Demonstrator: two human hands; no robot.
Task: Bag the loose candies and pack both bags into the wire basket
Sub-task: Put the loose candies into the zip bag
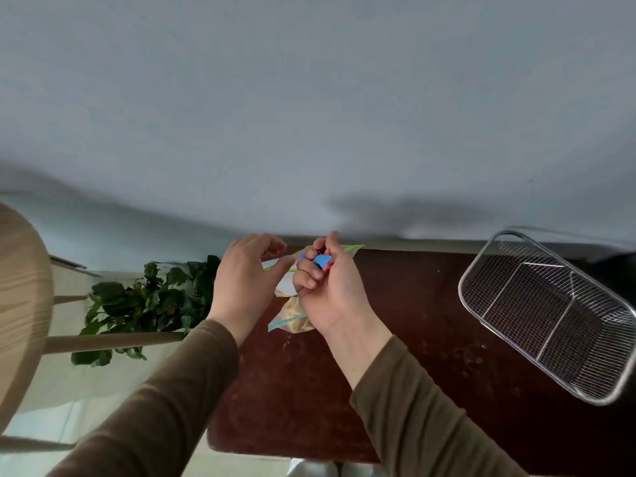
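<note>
My right hand is closed around several wrapped candies, blue and red, held just above the mouth of a clear zip bag with a green seal strip. My left hand pinches the near edge of that bag's mouth, fingers curled. Under my hands lies a second clear bag with a blue strip and yellowish contents, partly hidden by my right hand. The empty wire basket sits on the dark red table at the right, apart from both hands.
A pale wooden stool stands at the left beside a green leafy plant on the floor. A grey wall lies behind the table. The table's near edge runs close to my body.
</note>
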